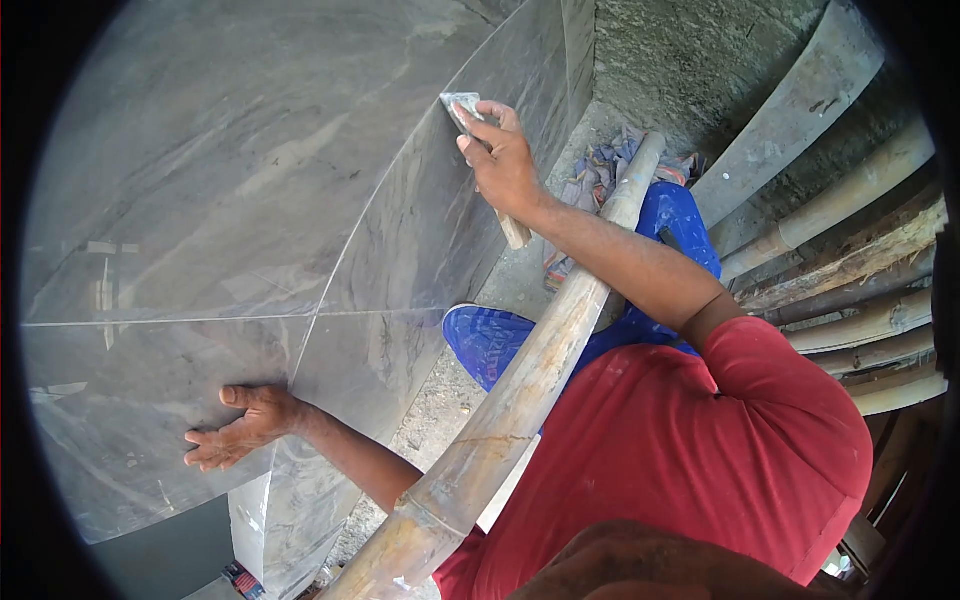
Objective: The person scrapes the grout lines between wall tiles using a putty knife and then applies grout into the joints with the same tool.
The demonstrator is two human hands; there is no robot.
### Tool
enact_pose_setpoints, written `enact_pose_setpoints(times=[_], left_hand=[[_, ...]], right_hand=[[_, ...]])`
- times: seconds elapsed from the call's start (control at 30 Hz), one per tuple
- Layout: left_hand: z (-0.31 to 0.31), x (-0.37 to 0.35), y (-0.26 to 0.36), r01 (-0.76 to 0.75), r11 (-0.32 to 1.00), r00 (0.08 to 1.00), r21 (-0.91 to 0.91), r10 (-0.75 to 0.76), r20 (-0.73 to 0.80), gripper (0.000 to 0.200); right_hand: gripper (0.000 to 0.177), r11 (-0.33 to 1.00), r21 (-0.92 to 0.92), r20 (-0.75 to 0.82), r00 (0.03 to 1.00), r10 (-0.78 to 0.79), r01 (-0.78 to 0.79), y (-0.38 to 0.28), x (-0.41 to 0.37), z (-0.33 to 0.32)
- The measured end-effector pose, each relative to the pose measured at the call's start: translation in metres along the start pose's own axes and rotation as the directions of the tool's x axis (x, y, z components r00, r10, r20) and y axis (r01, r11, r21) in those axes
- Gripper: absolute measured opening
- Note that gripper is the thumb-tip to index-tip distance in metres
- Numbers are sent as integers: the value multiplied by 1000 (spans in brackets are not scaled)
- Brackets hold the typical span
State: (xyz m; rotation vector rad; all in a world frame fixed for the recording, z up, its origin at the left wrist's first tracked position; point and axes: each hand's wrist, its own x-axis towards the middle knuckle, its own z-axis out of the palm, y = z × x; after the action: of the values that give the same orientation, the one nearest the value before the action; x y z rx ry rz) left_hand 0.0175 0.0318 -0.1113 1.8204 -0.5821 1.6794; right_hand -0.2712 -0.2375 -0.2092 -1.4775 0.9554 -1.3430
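Note:
My left hand (243, 428) rests on the grey marble-like tile (250, 180), palm down, fingers spread and holding nothing. Pinched in my right hand (500, 160) is a small scraper (461, 102) with a pale, smeared metal blade. Its wooden handle (516, 232) sticks out below the palm. The blade tip touches the pale joint line (345, 250) along the edge where two tiled faces meet. Another thin joint line crosses the tiles between my two hands.
A thick bamboo pole (500, 420) runs diagonally before my red shirt, under my right forearm. Beyond it are blue footwear (490, 340) and a crumpled cloth (597, 170). More poles (850, 200) and a curved board (790, 110) lean at the right by a rough wall.

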Motion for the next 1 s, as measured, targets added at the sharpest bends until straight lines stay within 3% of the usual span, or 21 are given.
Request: enact_pose_setpoints(times=[0.17, 0.27, 0.37, 0.47, 0.53, 0.57, 0.67, 0.77, 0.93, 1.0], left_hand=[[-2, 0, 2, 16, 1000, 1000, 11, -16, 9, 89], [-2, 0, 1, 12, 1000, 1000, 11, -12, 9, 87], [-2, 0, 1, 9, 1000, 1000, 6, -9, 4, 86], [-1, 0, 0, 7, 1000, 1000, 16, -7, -3, 86], [0, -1, 3, 10, 1000, 1000, 16, -10, -5, 86], [-1, 0, 2, 10, 1000, 1000, 12, -10, -9, 86], [0, -1, 0, 3, 1000, 1000, 22, -2, -9, 87], [-2, 0, 4, 25, 1000, 1000, 20, -25, -1, 88], [-1, 0, 5, 26, 1000, 1000, 18, -26, 0, 88], [-3, 0, 3, 22, 1000, 1000, 20, -22, 0, 88]], right_hand=[[41, 999, 46, -64, 998, 28, -25, 6, 13, -3], [42, 998, -58, 14, 999, 28, -28, 0, 8, -5], [42, 993, 80, -70, 993, 97, -91, 3, 12, -2], [42, 1000, -28, 4, 1000, 5, -5, 2, 5, -2], [42, 992, 77, -73, 992, 103, -97, 3, 16, -4], [41, 1000, -7, -91, 996, -6, 5, 19, 24, -3], [41, 997, 38, 21, 998, 62, -62, 3, 12, -6], [41, 981, 121, -28, 987, 155, -151, -12, 22, -12], [44, 998, 2, 21, 997, 71, -71, -13, 15, -10], [43, 958, 150, -5, 969, 246, -243, -25, 18, -12]])
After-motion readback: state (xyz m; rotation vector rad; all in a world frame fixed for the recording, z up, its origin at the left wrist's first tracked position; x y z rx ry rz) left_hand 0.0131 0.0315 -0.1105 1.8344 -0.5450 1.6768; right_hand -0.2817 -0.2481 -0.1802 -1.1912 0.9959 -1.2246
